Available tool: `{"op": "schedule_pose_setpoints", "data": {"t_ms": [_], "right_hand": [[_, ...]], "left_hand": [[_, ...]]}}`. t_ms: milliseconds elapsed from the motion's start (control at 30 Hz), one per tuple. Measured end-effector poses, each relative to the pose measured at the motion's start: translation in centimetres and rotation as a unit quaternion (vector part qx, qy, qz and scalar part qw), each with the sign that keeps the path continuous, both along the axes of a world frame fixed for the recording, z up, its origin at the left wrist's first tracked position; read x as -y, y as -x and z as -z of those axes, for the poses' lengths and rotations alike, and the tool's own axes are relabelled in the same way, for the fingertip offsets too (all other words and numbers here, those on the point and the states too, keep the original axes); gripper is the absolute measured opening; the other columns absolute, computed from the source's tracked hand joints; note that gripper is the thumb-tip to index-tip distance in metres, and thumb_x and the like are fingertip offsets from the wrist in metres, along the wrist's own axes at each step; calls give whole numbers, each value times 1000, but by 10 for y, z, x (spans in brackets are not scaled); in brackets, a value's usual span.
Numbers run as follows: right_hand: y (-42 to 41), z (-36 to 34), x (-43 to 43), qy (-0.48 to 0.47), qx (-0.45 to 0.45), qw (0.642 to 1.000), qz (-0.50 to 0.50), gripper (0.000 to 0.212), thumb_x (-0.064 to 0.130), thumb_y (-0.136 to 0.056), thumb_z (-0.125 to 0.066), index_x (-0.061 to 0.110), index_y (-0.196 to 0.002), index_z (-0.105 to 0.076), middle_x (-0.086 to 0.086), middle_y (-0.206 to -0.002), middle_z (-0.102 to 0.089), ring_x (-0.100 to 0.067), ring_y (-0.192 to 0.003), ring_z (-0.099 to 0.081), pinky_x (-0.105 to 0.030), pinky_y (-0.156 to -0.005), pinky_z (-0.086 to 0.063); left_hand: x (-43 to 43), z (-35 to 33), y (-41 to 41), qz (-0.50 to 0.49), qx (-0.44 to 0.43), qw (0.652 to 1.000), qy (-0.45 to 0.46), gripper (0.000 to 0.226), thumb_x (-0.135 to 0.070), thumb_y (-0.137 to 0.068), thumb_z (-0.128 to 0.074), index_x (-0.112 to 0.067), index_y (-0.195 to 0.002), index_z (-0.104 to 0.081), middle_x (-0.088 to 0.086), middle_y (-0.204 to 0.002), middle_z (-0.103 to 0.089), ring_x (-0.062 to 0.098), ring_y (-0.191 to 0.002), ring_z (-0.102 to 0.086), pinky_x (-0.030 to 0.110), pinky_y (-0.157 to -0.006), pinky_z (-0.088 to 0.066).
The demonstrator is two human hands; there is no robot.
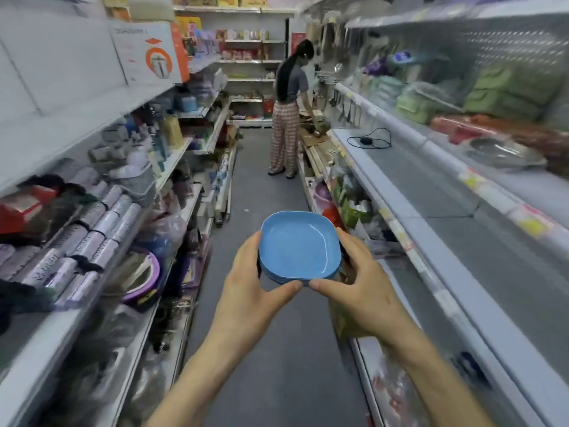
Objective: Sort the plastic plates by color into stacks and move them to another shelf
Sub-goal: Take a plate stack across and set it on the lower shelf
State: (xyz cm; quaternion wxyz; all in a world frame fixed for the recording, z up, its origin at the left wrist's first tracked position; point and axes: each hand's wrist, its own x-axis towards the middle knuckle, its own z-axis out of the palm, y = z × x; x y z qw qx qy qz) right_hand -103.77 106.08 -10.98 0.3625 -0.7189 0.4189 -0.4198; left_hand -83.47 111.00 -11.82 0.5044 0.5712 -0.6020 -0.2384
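- Blue plastic plates (300, 241), square with rounded corners, nested in a short stack. The top one faces up.
- The stack is held in the air over the grey floor (268, 192), mid-aisle, touching no shelf.
- Left hand (252, 291) grips the stack's left side. The fingers are curled round the far-left edge and the thumb lies along the near rim.
- Right hand (360, 288) grips the right side the same way, fingers wrapped round the right edge and thumb on the near rim.
- The two thumb tips nearly meet at the near edge, with a small gap between them.
- Plate count: cannot tell. Several rims show at the near edge.
- Right of the plates: a long grey shelf (431, 204). A black cable (371, 138) lies on it, well beyond the stack.
- Above and right of the plates: green packs (508, 90), blurred.
- Left of the plates: pale rolls (92, 223) lying in rows, and a purple-rimmed tub (147, 275) nearer the stack.
- Up and left of the plates: a white box (147, 53) with an orange picture.
- Far beyond the plates: a person (288, 109) in a grey top and checked trousers stands facing the right-hand shelving.
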Motion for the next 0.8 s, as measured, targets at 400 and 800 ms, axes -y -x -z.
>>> {"op": "schedule_pose_setpoints", "data": {"t_ms": [400,800], "right_hand": [[150,47,-50,-50,33,960,273,90,22,-73,-92,44,-146,-45,22,-146,-44,6,-135,-46,-30,-116,-40],[211,99,-146,-78,61,860,501,89,34,-72,-91,49,-146,-44,26,-146,-43,2,-136,-46,-23,-109,-41]], "left_hand": [[60,39,153,290,-16,956,-42,89,-50,-74,-85,-49,-148,-36,-34,-146,-43,-6,-137,-44,21,-108,-42],[63,91,271,537,12,840,-70,80,-25,-83,-84,-41,-147,-40,-23,-142,-49,8,-136,-50,38,-109,-47]]}}
